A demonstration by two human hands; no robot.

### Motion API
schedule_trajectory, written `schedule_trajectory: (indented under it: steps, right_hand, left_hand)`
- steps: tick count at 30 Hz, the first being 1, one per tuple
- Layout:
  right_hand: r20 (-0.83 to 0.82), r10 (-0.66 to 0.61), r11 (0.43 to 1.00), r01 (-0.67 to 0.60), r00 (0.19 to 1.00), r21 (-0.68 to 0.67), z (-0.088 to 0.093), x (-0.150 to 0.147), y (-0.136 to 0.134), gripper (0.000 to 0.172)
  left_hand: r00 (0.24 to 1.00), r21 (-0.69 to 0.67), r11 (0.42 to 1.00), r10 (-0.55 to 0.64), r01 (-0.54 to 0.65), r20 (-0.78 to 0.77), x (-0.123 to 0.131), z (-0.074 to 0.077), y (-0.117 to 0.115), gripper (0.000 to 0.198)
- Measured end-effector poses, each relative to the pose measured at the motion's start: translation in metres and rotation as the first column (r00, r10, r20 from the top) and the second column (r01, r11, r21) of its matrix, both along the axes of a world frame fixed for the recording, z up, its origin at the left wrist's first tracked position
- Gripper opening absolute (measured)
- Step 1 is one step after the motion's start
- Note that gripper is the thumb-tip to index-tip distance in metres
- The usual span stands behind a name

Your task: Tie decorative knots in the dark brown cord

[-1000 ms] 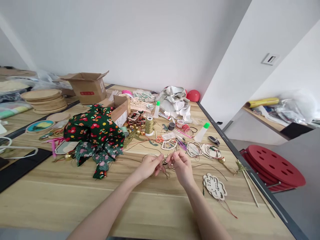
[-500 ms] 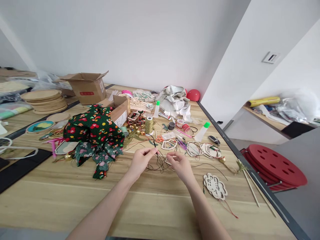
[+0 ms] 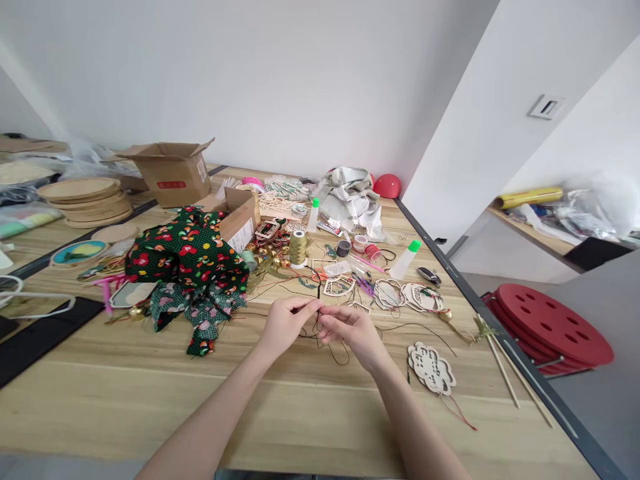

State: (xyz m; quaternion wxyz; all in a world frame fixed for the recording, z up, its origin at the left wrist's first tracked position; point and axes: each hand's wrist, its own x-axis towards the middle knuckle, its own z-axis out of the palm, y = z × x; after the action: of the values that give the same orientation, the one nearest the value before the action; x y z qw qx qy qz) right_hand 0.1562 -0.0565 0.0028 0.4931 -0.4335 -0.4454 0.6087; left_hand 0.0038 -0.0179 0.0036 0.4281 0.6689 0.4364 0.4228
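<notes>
Thin black cord (image 3: pixel 319 288) rises from between my fingertips, and its loose strands hang in loops below them onto the table. My left hand (image 3: pixel 289 325) pinches the cord between thumb and forefinger. Close against it, my right hand (image 3: pixel 350 330) has its thumb and fingers closed at the same spot, on the cord's strands; the exact grip is partly hidden. Just beyond the hands lie a fan-shaped wooden cutout (image 3: pixel 339 287) and a spool of gold thread (image 3: pixel 298 249). A cloud-shaped wooden plaque (image 3: pixel 432 369) with a red string lies right of my right forearm.
Dark patterned fabric (image 3: pixel 185 257) is heaped at the left, before a cardboard box (image 3: pixel 177 175). Green-capped bottles (image 3: pixel 406 260), purple scissors (image 3: pixel 364 285) and a car key (image 3: pixel 429 276) lie beyond the hands. Sticks (image 3: pixel 505 373) lie near the right edge; red stools (image 3: pixel 550 323) stand beyond it.
My right hand has moved left to meet my left hand at the cord. The cord's upper end now stands more upright, and the loops below have shifted.
</notes>
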Motion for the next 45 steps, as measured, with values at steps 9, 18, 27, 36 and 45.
schedule_trajectory:
  steps: [9,18,27,36,45]
  right_hand:
    - [0.207,-0.199,0.975,0.171,0.958,0.142,-0.012,0.002,0.005,0.021]
    - [0.225,-0.276,0.959,0.282,0.934,0.005,-0.007,0.012,0.008,0.038]
    - [0.158,-0.188,0.979,0.197,0.969,-0.044,-0.003,0.012,0.005,0.040]
    - [0.156,-0.272,0.959,0.281,0.950,-0.043,-0.005,0.015,0.007,0.038]
    - [0.045,-0.196,0.976,0.200,0.979,-0.082,-0.005,0.014,0.003,0.034]
  left_hand:
    - [0.982,0.167,0.982,-0.054,0.086,-0.184,0.003,-0.003,-0.005,0.024]
    - [0.935,-0.089,0.933,-0.353,0.350,-0.027,0.006,0.001,-0.007,0.034]
    - [0.811,-0.415,0.699,-0.534,0.583,0.240,0.009,-0.002,-0.013,0.035]
    - [0.931,-0.008,0.935,-0.355,0.355,-0.091,0.008,-0.002,-0.008,0.020]
    - [0.976,0.420,0.894,-0.075,0.156,-0.203,-0.013,0.001,0.004,0.015]
